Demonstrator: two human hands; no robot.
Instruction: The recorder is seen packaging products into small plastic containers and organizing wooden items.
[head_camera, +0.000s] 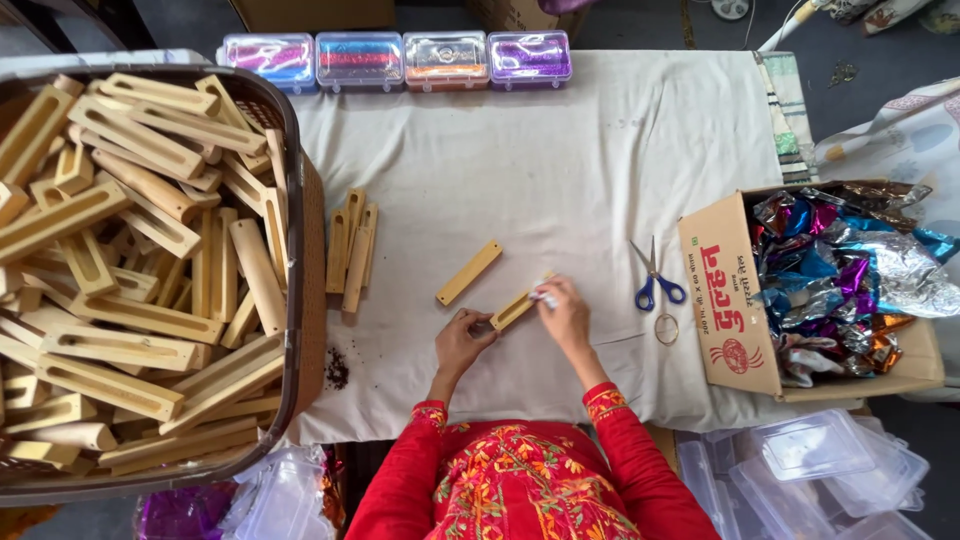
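Observation:
My left hand (462, 340) grips the near end of a slotted wooden piece (514, 309) lying on the white cloth (560, 170). My right hand (565, 310) pinches something small and white at the piece's far end. Both sleeves are red with embroidered cuffs. A second wooden piece (469, 272) lies loose on the cloth just left of my hands. A small stack of similar pieces (351, 247) sits further left, beside the basket.
A large brown basket (290, 150) heaped with wooden pieces fills the left. Blue-handled scissors (655, 280) and a ring (666, 329) lie right of my hands. A cardboard box (722, 290) holds shiny wrappers. Glitter boxes (400, 60) line the far edge. Clear plastic boxes (810, 470) sit lower right.

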